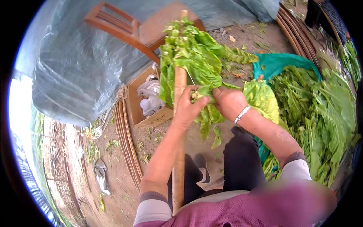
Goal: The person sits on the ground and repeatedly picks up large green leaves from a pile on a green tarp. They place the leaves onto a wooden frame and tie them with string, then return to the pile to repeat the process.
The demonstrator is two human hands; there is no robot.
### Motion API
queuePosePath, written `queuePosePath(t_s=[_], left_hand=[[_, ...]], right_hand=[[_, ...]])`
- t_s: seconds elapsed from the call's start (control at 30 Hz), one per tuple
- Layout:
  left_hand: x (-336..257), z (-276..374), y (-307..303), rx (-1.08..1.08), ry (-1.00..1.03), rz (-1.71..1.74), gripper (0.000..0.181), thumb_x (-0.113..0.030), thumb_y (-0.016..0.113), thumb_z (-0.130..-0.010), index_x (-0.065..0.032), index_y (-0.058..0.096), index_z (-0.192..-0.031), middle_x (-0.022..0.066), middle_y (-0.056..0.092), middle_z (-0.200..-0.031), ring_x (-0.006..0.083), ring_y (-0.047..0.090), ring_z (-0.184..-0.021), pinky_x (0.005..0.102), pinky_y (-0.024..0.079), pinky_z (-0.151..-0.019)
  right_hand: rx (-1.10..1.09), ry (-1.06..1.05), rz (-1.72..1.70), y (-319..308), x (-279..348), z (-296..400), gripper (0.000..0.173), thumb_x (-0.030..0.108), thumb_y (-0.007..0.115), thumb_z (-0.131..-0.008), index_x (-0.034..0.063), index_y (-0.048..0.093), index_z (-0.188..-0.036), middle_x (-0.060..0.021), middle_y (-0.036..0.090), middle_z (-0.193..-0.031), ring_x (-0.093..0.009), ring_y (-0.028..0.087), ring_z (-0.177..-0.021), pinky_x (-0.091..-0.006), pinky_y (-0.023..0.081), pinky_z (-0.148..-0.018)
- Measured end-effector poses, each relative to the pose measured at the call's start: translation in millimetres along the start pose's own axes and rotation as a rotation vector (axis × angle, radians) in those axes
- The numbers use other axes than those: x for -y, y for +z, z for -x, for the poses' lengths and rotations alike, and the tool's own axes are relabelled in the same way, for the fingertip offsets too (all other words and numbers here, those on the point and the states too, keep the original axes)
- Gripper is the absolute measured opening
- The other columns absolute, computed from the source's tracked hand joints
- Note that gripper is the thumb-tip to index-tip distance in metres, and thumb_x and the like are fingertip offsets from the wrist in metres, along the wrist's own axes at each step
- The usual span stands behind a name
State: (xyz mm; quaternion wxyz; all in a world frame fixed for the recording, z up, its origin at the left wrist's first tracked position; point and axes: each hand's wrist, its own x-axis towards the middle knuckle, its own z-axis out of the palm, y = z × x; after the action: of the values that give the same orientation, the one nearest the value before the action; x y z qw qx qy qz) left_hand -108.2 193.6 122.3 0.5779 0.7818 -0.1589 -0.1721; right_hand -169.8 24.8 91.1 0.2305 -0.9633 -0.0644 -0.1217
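Note:
A bamboo pole (pixel 180 82) runs from my lap away from me, its far end over a wooden chair. Large green leaves (pixel 198 56), probably tobacco, hang along its far part, their cut stems bunched at the pole. My left hand (pixel 188 106) pinches the stem ends of a small leaf bunch (pixel 202 93) just right of the pole. On the same bunch, my right hand (pixel 230 102), with a silver bracelet at the wrist, closes its fingers. A white string (pixel 190 76) runs from the hung leaves down to my left fingertips. The leaf blades trail below and right of my hands.
A leaf heap (pixel 314 122) on a green sheet (pixel 283 63) lies at my right. Ahead stand a wooden chair (pixel 122 31) and a cardboard box (pixel 154 120) with plastic bags. Bamboo poles (pixel 126 139) lie left, more poles (pixel 297 37) far right, near another person (pixel 326 17). Plastic sheeting (pixel 79 65) hangs left.

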Motion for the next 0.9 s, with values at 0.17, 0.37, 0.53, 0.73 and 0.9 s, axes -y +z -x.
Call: queuePosePath(t_s=[0.17, 0.37, 0.53, 0.73, 0.9], left_hand=[[1, 22, -32, -0.122, -0.074, 0.204, 0.032, -0.014, 0.068, -0.077, -0.0010, 0.053, -0.102, -0.0003, 0.053, -0.075, 0.0060, 0.048, -0.062, 0.0198, 0.039, -0.054], [-3, 22, -136, 0.109, -0.255, -0.125, 0.025, -0.019, 0.057, -0.085, -0.0018, 0.057, -0.102, 0.0028, 0.057, -0.069, 0.0082, 0.050, -0.054, 0.0227, 0.042, -0.048], [115, 25, -142, 0.288, -0.521, 0.260, 0.022, -0.025, 0.057, -0.086, -0.0032, 0.058, -0.086, 0.0025, 0.053, -0.059, 0.0100, 0.045, -0.043, 0.0250, 0.036, -0.038], [119, -121, -178, -0.070, -0.589, -0.194, 0.022, -0.032, 0.060, -0.079, -0.0106, 0.060, -0.082, -0.0011, 0.052, -0.057, 0.0098, 0.040, -0.039, 0.0239, 0.029, -0.035], [-22, -142, -142, 0.334, -0.276, -0.124, 0.019, -0.024, 0.062, -0.075, -0.0056, 0.061, -0.069, -0.0020, 0.045, -0.048, 0.0032, 0.033, -0.035, 0.0182, 0.022, -0.032]], right_hand=[[0.531, -0.043, -0.482, 0, -10, -20, 0.060, 0.031, 0.067, -0.077, -0.0004, 0.047, -0.124, -0.0212, 0.061, -0.104, -0.031, 0.061, -0.092, -0.0351, 0.047, -0.081], [0.852, 0.070, -0.338, 65, -45, -28, 0.047, 0.035, 0.067, -0.075, 0.0004, 0.060, -0.107, -0.0182, 0.064, -0.097, -0.031, 0.061, -0.088, -0.0384, 0.046, -0.080], [0.215, 0.112, -0.603, 157, -5, -91, 0.040, 0.030, 0.067, -0.076, 0.0002, 0.063, -0.101, -0.0197, 0.065, -0.095, -0.028, 0.063, -0.087, -0.0372, 0.048, -0.079], [0.170, -0.115, -0.412, 140, 0, -122, 0.026, 0.028, 0.063, -0.077, 0.0065, 0.065, -0.091, -0.0175, 0.064, -0.086, -0.034, 0.061, -0.081, -0.0400, 0.049, -0.074], [0.106, 0.162, -0.442, 130, -3, -140, 0.023, 0.027, 0.060, -0.079, 0.0046, 0.065, -0.083, -0.0162, 0.065, -0.083, -0.032, 0.062, -0.078, -0.0407, 0.049, -0.070]])
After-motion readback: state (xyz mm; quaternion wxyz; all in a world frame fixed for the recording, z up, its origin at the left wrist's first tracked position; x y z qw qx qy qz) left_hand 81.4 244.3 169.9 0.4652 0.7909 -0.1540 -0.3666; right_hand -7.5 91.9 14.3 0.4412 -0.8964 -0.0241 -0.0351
